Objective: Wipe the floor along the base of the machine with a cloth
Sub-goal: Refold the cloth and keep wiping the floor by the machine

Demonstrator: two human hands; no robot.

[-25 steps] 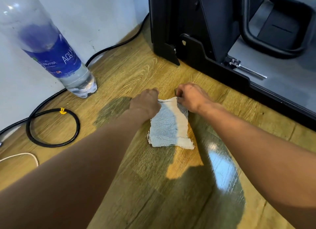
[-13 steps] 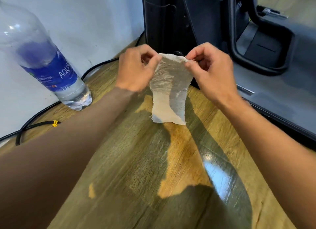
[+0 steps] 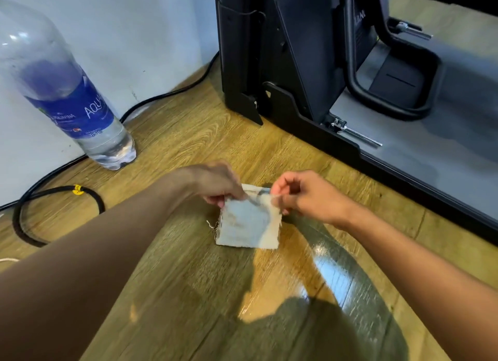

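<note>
A small pale cloth (image 3: pixel 249 224) with frayed edges lies on the wooden floor (image 3: pixel 188 280) in the middle of the view. My left hand (image 3: pixel 215 183) pinches its upper left corner and my right hand (image 3: pixel 304 196) pinches its upper right corner. The black machine (image 3: pixel 291 64) stands at the upper right, its dark base rail (image 3: pixel 404 166) running diagonally toward the right edge. The cloth sits a short way in front of that rail, apart from it.
A plastic water bottle (image 3: pixel 70 91) with a blue label stands by the white wall at the left. A black cable (image 3: pixel 54 196) coils on the floor at the left and runs along the wall behind the machine. A glossy wet patch (image 3: pixel 331 263) shines near my right forearm.
Half a second ago both hands held the cloth up in the air in front of the machine. Now the cloth is down on the floor again, still pinched at its top corners.
</note>
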